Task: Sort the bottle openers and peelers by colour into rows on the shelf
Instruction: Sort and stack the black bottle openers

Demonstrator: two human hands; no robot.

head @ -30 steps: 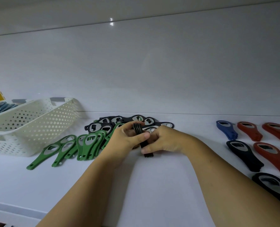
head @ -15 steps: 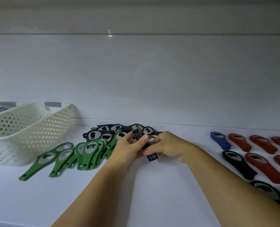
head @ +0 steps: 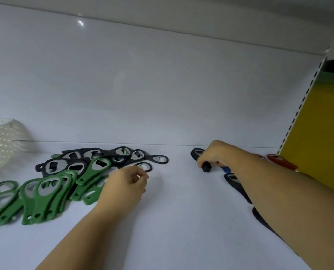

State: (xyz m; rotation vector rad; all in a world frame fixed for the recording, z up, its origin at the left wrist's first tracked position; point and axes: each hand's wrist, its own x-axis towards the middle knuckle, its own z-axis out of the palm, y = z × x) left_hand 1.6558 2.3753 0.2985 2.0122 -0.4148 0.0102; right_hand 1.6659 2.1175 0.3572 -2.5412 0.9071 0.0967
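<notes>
The right hand (head: 214,155) grips a stack of black bottle openers (head: 204,166), which rests on the white shelf (head: 172,221) just beside a blue opener (head: 225,169). The left hand (head: 126,184), fingers loosely curled with nothing visible in them, hovers at the edge of the black opener pile (head: 115,155). Green openers (head: 49,193) lie to the left of it.

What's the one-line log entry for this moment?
right hand: grip on black opener stack | left hand: fingers curled beside black pile | green pile: heaped
</notes>
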